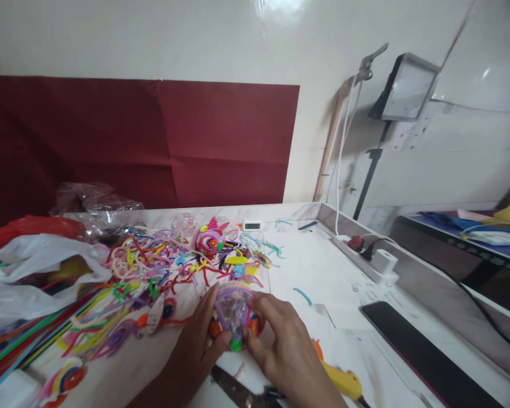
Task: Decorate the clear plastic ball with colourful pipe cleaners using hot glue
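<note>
Round ornament [234, 309] held in both grips: left hand [199, 340] half-curled on ornament's left side, right hand [283, 334] half-curled on its right. Black phone [425, 351] right of ornament, pipe-cleaner heap [142, 258] beyond ornament, leftward, on surface [304, 258].

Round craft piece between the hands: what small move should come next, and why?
Perhaps press the purple strip down with the right hand, while the left hand steadies the round craft piece: the hands hold it from either side, and that strip borders its clear centre, near the right hand.
</note>
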A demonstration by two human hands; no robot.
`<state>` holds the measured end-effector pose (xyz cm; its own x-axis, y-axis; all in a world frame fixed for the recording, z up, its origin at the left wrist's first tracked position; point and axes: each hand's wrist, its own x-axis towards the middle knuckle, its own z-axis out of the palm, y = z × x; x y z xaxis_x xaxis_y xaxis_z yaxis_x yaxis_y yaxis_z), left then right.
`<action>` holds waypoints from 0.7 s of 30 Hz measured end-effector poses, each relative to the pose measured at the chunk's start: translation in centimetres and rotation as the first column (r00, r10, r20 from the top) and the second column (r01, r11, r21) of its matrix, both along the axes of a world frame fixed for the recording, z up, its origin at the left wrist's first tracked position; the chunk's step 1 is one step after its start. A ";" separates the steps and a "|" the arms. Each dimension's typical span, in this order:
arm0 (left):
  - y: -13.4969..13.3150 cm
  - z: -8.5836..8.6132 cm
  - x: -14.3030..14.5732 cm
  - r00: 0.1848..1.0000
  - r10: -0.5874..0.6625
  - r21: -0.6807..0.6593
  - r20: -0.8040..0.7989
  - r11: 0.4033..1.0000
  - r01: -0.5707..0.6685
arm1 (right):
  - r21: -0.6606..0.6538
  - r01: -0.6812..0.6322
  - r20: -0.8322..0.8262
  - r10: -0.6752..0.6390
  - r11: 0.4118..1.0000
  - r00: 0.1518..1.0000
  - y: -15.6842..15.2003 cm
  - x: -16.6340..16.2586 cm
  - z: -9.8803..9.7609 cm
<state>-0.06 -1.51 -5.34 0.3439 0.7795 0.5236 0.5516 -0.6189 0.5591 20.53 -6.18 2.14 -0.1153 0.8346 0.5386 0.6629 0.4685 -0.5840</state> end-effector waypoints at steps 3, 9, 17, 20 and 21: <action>-0.1 0.3 0.1 1.000 -0.004 -0.005 -0.005 1.000 0.004 | 0.013 -0.003 0.008 0.003 1.000 1.000 0.0 0.1 -0.2; -0.1 0.3 0.1 1.000 -0.024 -0.023 0.016 0.999 0.024 | 0.062 0.007 0.035 -0.009 0.998 0.999 0.0 0.2 -0.3; -0.3 1.0 0.1 0.999 -0.043 -0.038 0.010 0.998 0.044 | 0.053 -0.003 0.034 0.002 0.999 0.999 0.1 0.3 0.0; -0.4 1.5 0.3 0.999 -0.042 -0.046 0.001 0.998 0.042 | 0.053 -0.006 0.030 0.004 0.999 1.000 0.2 0.3 -0.1; -0.4 1.6 0.4 0.999 -0.037 -0.045 0.003 0.998 0.037 | 0.055 -0.007 0.028 0.005 0.998 1.000 0.2 0.4 -0.1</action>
